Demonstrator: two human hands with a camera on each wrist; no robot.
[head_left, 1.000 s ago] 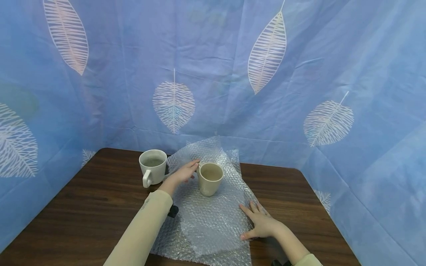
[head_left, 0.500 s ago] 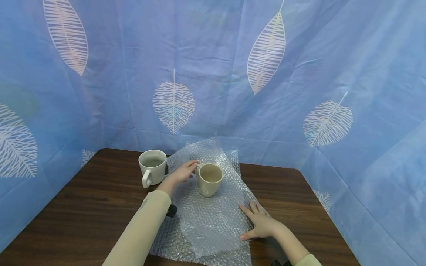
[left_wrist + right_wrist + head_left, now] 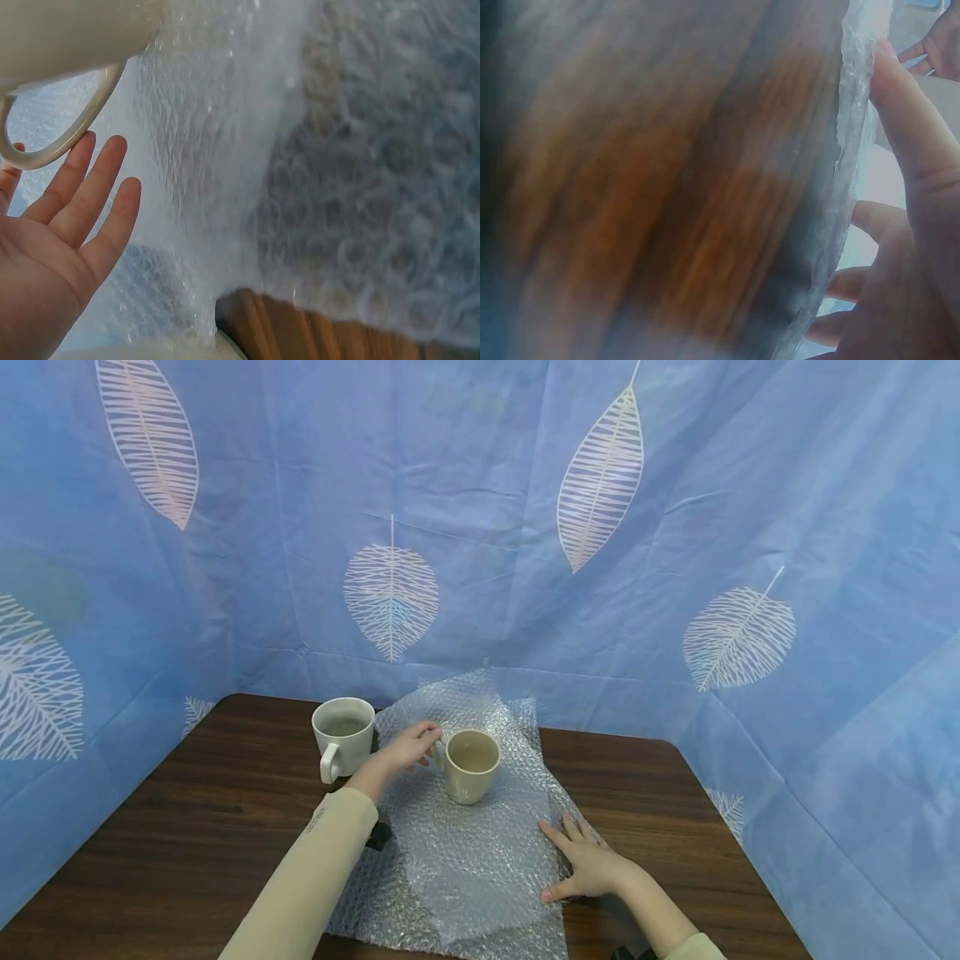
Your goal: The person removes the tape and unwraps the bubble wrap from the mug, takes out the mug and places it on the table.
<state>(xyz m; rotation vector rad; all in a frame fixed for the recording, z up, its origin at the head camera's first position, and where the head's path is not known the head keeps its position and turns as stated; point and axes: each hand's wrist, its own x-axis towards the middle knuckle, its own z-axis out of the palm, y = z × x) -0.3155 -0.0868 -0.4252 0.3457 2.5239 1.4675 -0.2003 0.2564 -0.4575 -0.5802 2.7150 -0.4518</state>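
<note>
A beige mug stands upright on a sheet of bubble wrap, its handle turned left. Beside that handle is my left hand. In the left wrist view its fingers are extended, with fingertips right at the outer curve of the mug handle. My right hand lies with spread fingers on the right edge of the bubble wrap. The right wrist view shows its thumb and fingers along the wrap's edge.
A larger white mug stands left of the wrap on the dark wooden table, handle toward me. Behind the table hangs a blue cloth with white leaf prints. The wrap reaches the table's back and front edges.
My left hand has drawn slightly left, its fingers coming off the beige mug's handle. That mug has shifted a little left and toward me. The right hand has stayed in place.
</note>
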